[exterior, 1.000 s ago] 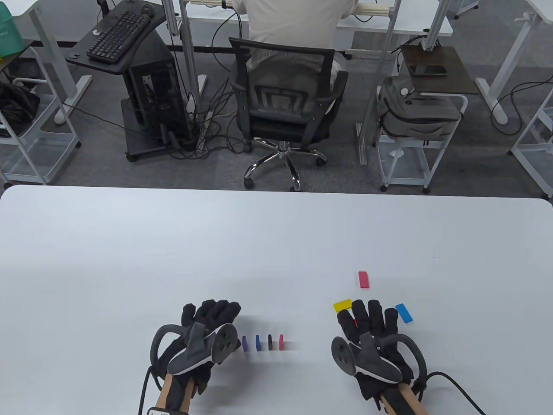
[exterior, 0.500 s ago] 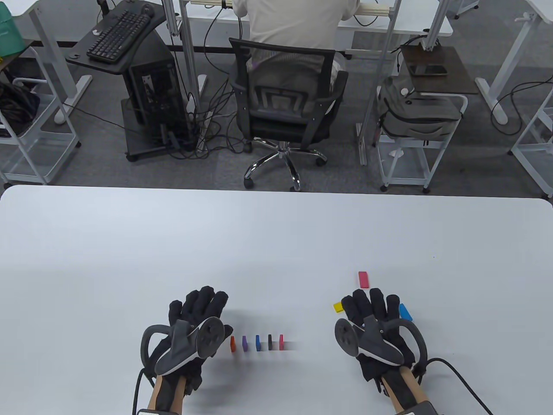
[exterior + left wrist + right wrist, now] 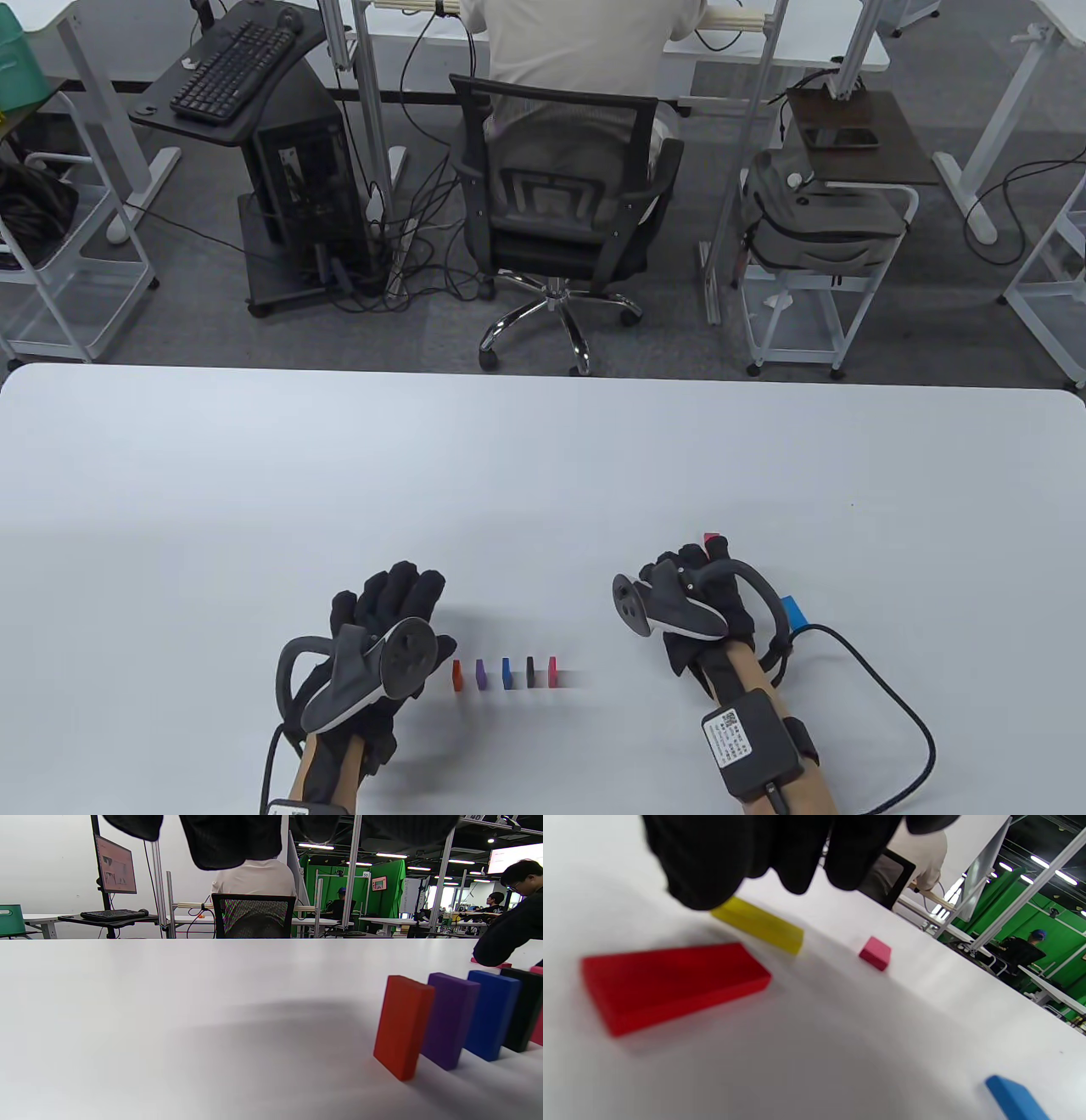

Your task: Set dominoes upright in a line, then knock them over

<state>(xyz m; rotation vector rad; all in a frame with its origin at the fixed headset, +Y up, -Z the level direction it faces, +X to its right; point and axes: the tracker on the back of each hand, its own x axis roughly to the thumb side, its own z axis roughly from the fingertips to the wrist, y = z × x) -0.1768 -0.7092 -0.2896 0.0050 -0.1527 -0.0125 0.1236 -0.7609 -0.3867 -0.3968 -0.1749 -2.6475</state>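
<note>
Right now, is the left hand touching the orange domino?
Apart. Table view shows bare table between the left hand and the upright orange domino.

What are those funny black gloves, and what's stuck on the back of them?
Both the left hand and right hand wear padded black gloves. Strapped on each back is a dark grey tracker with a round disc, a pale edge and a black hoop. The right forearm carries a black box with a white label and a black cable.

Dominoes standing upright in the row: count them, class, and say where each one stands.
5. From the left hand rightward: orange domino, purple domino, blue domino, black domino, pink domino. None looks hidden.
</note>
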